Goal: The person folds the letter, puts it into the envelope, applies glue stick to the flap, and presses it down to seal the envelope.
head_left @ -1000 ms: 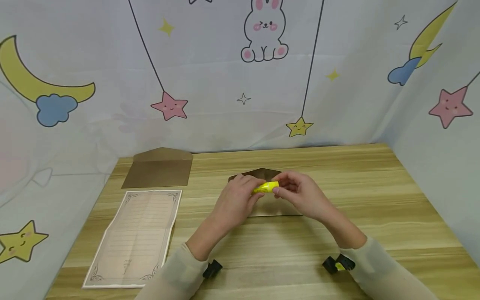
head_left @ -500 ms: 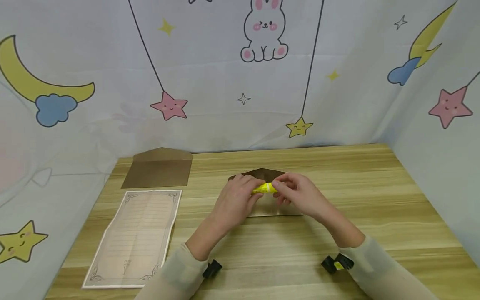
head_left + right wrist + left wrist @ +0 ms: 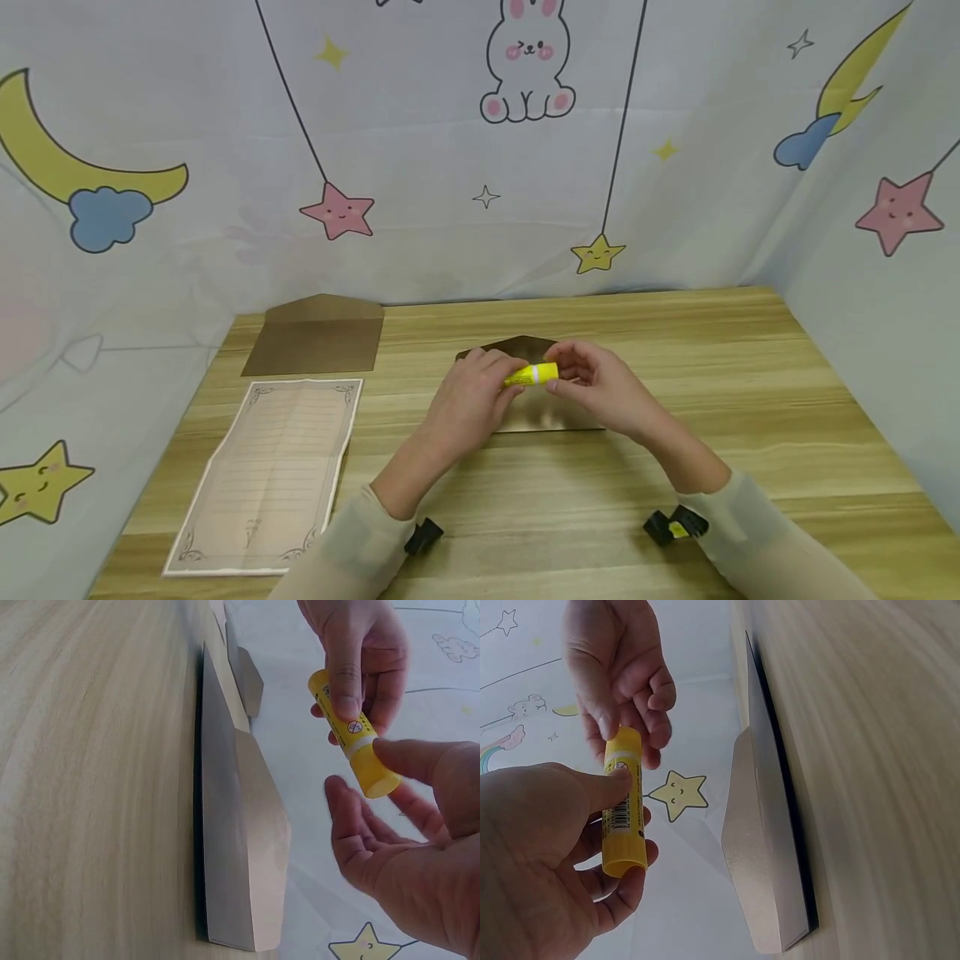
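A yellow glue stick (image 3: 623, 814) with a barcode label is held above the brown envelope (image 3: 558, 419). My left hand (image 3: 468, 404) grips its body, thumb on the label and fingers curled round the other side. My right hand (image 3: 603, 392) is at the cap end (image 3: 373, 774), its thumb tip right at the cap's side. In the right wrist view, the other right fingers (image 3: 352, 825) are loosely bent and stand apart from the cap. A white ring shows between cap and body. The envelope lies on the table with its pointed flap unfolded toward the back.
A second brown envelope (image 3: 315, 346) lies at the table's back left, flap raised. In front of it lies a creased sheet of lined letter paper (image 3: 273, 475) with a decorated border. A printed cloth wall (image 3: 420, 150) borders the wooden table (image 3: 750, 400).
The right thumb went over the cap half a second ago and is now back below it, with the fingers loosened. More of the white ring shows than a second ago. The left hand stays put.
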Motion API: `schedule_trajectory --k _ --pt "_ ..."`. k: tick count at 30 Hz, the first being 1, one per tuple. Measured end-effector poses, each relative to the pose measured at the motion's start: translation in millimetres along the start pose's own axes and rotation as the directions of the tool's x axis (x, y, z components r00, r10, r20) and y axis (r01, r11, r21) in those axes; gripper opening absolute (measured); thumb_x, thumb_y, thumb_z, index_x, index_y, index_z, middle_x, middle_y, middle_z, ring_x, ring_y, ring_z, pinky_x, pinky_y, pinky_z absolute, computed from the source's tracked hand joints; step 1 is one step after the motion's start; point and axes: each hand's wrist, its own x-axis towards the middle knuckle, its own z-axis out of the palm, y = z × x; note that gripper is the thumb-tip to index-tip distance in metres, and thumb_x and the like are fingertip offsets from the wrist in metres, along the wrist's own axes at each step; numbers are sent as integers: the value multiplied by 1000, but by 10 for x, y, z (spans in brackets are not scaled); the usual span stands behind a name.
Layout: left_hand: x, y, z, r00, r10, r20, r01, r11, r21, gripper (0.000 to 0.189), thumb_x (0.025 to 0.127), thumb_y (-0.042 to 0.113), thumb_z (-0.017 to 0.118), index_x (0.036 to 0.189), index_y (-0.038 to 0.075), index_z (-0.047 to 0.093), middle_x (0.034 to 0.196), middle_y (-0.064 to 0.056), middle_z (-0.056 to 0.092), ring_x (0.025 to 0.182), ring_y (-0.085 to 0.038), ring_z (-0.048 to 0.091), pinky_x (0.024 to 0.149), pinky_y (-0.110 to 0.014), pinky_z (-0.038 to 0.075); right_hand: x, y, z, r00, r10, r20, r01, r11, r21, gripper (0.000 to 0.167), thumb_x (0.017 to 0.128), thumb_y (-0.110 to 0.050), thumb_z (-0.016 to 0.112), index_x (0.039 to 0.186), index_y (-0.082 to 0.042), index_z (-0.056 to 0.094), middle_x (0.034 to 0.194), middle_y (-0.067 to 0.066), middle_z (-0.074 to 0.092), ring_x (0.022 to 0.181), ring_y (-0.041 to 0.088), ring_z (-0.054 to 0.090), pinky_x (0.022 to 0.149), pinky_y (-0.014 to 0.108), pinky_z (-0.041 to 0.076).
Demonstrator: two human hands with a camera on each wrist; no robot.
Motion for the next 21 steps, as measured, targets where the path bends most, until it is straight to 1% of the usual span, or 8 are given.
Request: schedule_trajectory --k 4,7,9,11,13,15,19,21 --pt "-5 -3 -4 1000 6 -5 -6 1000 10 30 96 14 82 123 7 74 114 -3 74 96 -23 64 83 -36 54 8 -12 4 997 76 0 -76 997 16 48 104 -27 72 141 0 55 123 20 68 103 34 70 87 41 61" --pt "-7 -6 -3 1000 12 -13 -12 1000 9 30 95 14 83 123 8 74 113 -3 74 95 -23 63 82 -36 54 18 -21 14 991 135 -4 -135 991 6 46 107 -37 66 134 0 60 112 23 71 93 38 71 81 47 62" --pt "-7 -7 -1 1000 14 -15 -14 1000 6 30 94 13 83 123 8 74 113 -3 74 95 -23 63 82 -36 53 23 -21 20 988 155 -5 -155 988 -2 42 109 -38 64 127 -1 64 106 23 73 88 40 69 76 46 61" --pt "-7 -8 -1 1000 15 -15 -15 1000 1 31 94 12 84 122 8 74 113 -3 74 95 -23 63 82 -36 53 27 -18 27 989 151 -7 -151 989 0 36 109 -35 64 122 -1 66 102 23 72 86 43 67 72 43 60" --pt "-6 -12 0 1000 12 -11 -12 1000 -2 30 94 12 83 122 7 74 113 -3 74 95 -23 63 82 -36 53 28 -14 29 991 135 -9 -135 991 5 30 108 -30 66 120 -2 66 101 23 71 88 45 66 70 41 59" --pt "-6 -15 -3 1000 7 -5 -7 1000 -4 29 95 13 83 122 7 74 113 -3 74 96 -23 63 83 -36 53 28 -8 28 994 105 -11 -105 994 16 26 107 -24 68 122 -2 66 104 22 70 92 45 67 73 41 60" --pt "-10 -22 -9 1000 -10 6 10 1000 -7 29 96 14 82 123 7 73 114 -4 74 97 -23 63 85 -36 54 15 1 16 999 41 -20 -40 999 13 26 103 -14 73 125 -3 65 113 17 69 100 37 69 83 38 61" --pt "-9 -25 -8 1000 -16 5 16 1000 -12 29 96 14 82 123 7 73 114 -3 74 97 -23 63 85 -36 54 5 10 1 1000 12 -27 -12 1000 2 26 101 -12 74 124 -3 65 116 14 68 101 32 68 84 34 60"
